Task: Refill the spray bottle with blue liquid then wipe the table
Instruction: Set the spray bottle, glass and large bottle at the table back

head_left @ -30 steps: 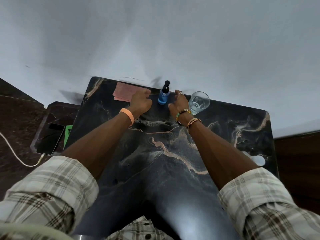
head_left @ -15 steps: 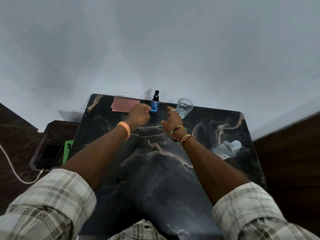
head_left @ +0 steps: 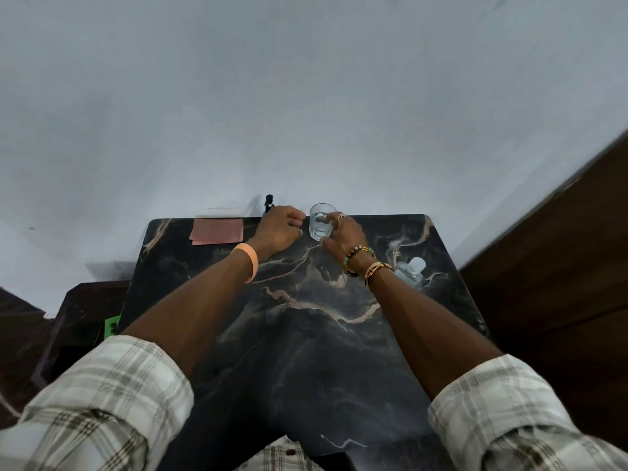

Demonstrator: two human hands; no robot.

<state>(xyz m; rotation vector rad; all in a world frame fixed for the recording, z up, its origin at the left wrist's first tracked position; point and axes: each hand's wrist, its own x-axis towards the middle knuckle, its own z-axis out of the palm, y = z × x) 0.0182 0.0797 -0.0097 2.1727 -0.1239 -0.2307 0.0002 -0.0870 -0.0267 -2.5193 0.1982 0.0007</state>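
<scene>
Just behind the curled left hand [head_left: 278, 230], grip unclear, stands the spray bottle [head_left: 269, 200]; the right hand [head_left: 344, 234] clasps the glass [head_left: 318, 229].

Dark veined table [head_left: 306, 334] bearing: pink cloth [head_left: 217, 231] left of the left hand [head_left: 278, 229]; spray bottle [head_left: 269, 199], mostly hidden behind it; glass [head_left: 319, 224] at the fingertips of the right hand [head_left: 343, 237]; clear bottle [head_left: 411, 271] on its side beside the right wrist.

Looks like a room in a home — plain and lived-in. Small dark marble-patterned worktop [head_left: 306, 351] set against a bare pale painted wall [head_left: 306, 96]; dark wooden furniture [head_left: 560, 266] to the right, a low dark side table [head_left: 78, 317] to the left. Household bits on top — a drinking glass [head_left: 317, 229], a folded pink cloth [head_left: 217, 231], a small clear bottle [head_left: 411, 270].
</scene>
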